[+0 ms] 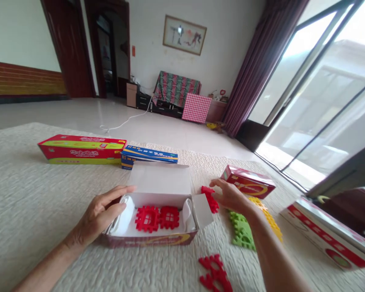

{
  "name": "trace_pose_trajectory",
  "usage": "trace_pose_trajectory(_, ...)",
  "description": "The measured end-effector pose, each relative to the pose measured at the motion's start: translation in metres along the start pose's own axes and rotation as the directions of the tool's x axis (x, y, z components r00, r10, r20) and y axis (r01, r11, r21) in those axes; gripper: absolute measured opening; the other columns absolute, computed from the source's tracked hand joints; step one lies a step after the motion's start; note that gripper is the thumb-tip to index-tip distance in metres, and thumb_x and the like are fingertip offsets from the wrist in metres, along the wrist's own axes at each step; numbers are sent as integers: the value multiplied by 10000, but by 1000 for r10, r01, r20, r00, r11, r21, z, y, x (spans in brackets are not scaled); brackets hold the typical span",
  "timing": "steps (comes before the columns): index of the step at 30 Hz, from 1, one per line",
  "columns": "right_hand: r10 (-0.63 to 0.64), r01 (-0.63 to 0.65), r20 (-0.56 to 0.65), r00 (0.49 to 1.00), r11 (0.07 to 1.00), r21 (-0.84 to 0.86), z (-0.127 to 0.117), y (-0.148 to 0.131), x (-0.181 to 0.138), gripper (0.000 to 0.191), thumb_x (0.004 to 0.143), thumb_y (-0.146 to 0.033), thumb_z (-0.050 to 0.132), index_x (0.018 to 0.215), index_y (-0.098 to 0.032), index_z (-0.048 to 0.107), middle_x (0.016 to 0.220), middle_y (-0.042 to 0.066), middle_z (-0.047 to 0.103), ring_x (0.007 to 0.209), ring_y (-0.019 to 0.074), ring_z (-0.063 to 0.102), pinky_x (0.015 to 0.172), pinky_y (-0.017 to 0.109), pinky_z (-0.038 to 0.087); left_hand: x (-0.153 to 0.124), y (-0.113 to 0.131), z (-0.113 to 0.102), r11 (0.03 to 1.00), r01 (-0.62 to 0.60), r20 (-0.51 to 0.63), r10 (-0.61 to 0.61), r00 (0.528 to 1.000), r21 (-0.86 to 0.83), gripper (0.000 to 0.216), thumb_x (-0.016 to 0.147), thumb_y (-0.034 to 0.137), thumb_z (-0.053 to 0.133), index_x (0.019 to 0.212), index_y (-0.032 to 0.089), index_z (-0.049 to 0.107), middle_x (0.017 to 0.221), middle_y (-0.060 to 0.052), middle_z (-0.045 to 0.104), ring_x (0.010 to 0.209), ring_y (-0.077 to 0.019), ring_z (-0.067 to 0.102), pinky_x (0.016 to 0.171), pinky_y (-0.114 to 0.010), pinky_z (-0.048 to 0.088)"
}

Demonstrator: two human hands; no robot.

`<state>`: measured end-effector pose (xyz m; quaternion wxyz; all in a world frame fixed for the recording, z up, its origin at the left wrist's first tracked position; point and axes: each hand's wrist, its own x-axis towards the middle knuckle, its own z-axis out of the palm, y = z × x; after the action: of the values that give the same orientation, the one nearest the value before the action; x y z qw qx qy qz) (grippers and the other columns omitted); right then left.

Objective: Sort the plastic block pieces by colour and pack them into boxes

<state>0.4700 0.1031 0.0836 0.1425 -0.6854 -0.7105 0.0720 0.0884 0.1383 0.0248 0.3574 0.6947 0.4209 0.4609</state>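
Observation:
In front of me sits an open cardboard box point(149, 240), its white lid point(159, 178) tipped back. Two red interlocking toy blocks with window cut-outs point(147, 219) lie flat inside, between white padding at both ends. My left hand point(101, 209) grips the box's left end, thumb over the padding point(126, 219) and fingers along the back corner. Right of the box, my right hand point(228, 194) reaches over a red block point(211, 199) with its fingers apart; whether they touch it I cannot tell. Green blocks point(242, 231) and yellow blocks point(269, 219) lie partly under my right forearm.
Another red block piece point(215, 273) lies nearer me on the bedspread point(67, 202). Behind the open box stand a red-and-green box point(85, 150) and a blue box point(152, 156). At the right are a closed dark red box point(249, 181) and a larger white-and-red box point(328, 235).

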Motion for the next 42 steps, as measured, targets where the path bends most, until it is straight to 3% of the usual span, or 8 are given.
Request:
trace_pose_trajectory(6, 6, -4, 180, 984, 1000, -7, 8, 18, 29, 222, 723, -168, 562, 902, -223, 681, 851, 41, 688, 746, 169, 620, 680, 282, 451, -1, -1, 2, 1000, -1, -38, 1, 999, -5, 385, 734, 373, 592, 1065, 219, 712, 1174, -53, 668, 1171, -269, 542, 1022, -317, 401)
trace_pose_trajectory(11, -27, 24, 240, 970, 1000, 16, 9, 21, 34, 168, 701, -168, 577, 811, -221, 692, 768, 29, 694, 693, 170, 619, 616, 273, 458, -1, 3, 0, 1000, 0, -22, 1, 1000, 14, 377, 743, 345, 581, 1075, 217, 709, 1156, -47, 673, 1119, -243, 575, 984, -284, 425)
trace_pose_trajectory(21, -49, 50, 25, 998, 999, -21, -18, -1, 11, 205, 736, -278, 612, 917, -202, 669, 926, 61, 687, 820, 196, 629, 764, 331, 478, 0, 7, -3, 999, 17, 56, -18, 998, 27, 418, 752, 304, 536, 1124, 182, 685, 1113, -59, 660, 1021, -235, 595, 830, -290, 490)
trace_pose_trajectory(27, -238, 249, -177, 955, 967, 44, -34, -62, -19, 238, 770, -364, 635, 979, -253, 629, 1020, 42, 666, 899, 205, 616, 797, 347, 480, -1, 11, -2, 1000, 6, 74, -7, 997, 15, 426, 760, 274, 514, 1139, 163, 673, 1101, -62, 645, 1024, -226, 574, 862, -304, 468)
trace_pose_trajectory(30, -357, 370, -111, 927, 920, 133, -25, -103, -32, 230, 756, -297, 656, 981, -266, 622, 1091, 28, 638, 943, 188, 604, 831, 318, 476, 0, 8, -2, 1000, 11, 81, -12, 997, 21, 440, 753, 263, 514, 1155, 167, 664, 1108, -59, 642, 1046, -232, 566, 877, -315, 462)
trace_pose_trajectory(33, -389, 380, 10, 921, 906, 189, -8, -128, -36, 228, 721, -243, 677, 943, -246, 623, 1039, 32, 637, 881, 171, 603, 808, 305, 481, 0, 5, -2, 1000, -9, 82, 7, 997, 24, 433, 760, 264, 515, 1157, 173, 663, 1109, -56, 643, 1028, -224, 576, 863, -308, 464)
trace_pose_trajectory(37, -377, 367, 54, 924, 919, 142, 3, -130, -33, 228, 698, -241, 700, 908, -223, 610, 1017, 46, 628, 900, 189, 584, 813, 330, 468, 1, 4, -3, 999, -30, 86, 27, 996, 33, 435, 768, 260, 515, 1168, 161, 655, 1121, -64, 642, 1002, -211, 586, 852, -291, 463)
trace_pose_trajectory(42, -317, 322, -81, 945, 946, 47, -16, -97, -26, 170, 774, -280, 619, 938, -238, 604, 1088, 43, 616, 903, 184, 596, 811, 333, 461, 0, 6, -3, 999, -19, 85, 16, 996, 36, 432, 769, 276, 517, 1158, 159, 661, 1127, -71, 644, 1019, -224, 582, 882, -306, 459)
